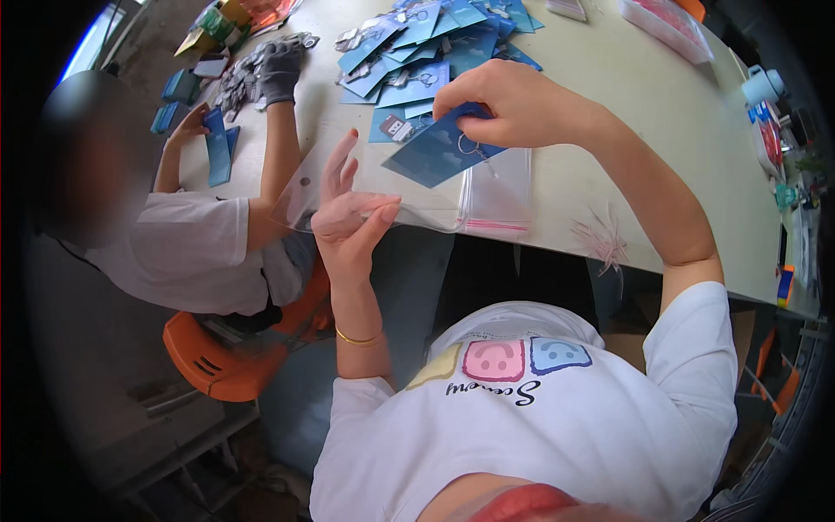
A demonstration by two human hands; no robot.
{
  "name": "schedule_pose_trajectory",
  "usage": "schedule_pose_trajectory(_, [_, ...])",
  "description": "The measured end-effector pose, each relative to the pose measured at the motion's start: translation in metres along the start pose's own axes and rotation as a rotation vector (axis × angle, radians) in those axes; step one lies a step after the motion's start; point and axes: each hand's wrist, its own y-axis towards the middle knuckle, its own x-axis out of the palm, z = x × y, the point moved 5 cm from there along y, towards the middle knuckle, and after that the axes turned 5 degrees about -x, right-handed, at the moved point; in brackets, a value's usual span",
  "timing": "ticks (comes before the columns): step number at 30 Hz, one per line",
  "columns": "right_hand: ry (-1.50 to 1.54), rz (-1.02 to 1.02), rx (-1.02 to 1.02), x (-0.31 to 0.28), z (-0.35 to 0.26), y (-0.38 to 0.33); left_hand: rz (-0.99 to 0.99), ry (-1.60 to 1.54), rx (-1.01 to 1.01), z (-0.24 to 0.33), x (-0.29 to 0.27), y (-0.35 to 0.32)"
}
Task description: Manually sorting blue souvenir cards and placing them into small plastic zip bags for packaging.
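My right hand (513,100) pinches a blue card (430,161) above the table, with a metal keyring (472,144) and a short chain on it. Thumb and forefinger of my left hand (350,213) hold a clear plastic bag (297,202), which stretches toward the card; the other fingers are raised. Card and bag appear to be apart. Below the card lies a stack of clear bags (497,196) with pink edges. Just beyond my hands spreads a pile of blue cards (452,56) with keyrings and charms attached.
On the left a co-worker's gloved hand (280,74) reaches to a heap of grey charms (237,91); the other holds a blue card (217,157). Thin pink strips (604,239) lie near the table's front edge. A clear box (668,30) and light-blue cup (764,87) stand right.
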Motion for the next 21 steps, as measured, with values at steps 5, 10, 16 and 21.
schedule_pose_trajectory(5, [-0.01, -0.094, -0.07, -0.034, -0.029, -0.037, -0.704, -0.218, -0.491, -0.024, 0.078, 0.018])
schedule_pose_trajectory(10, [0.101, 0.423, 0.219, -0.054, -0.003, -0.116, -0.585, -0.609, -0.679, -0.038, 0.133, -0.007])
schedule_pose_trajectory(16, [0.579, 0.585, 0.389, -0.007, 0.013, -0.217, -0.33, -0.89, -0.676, -0.032, 0.18, -0.033])
schedule_pose_trajectory(21, [0.679, 0.887, 0.361, -0.007, 0.016, -0.249, -0.373, -0.894, -0.696, -0.024, 0.223, -0.041])
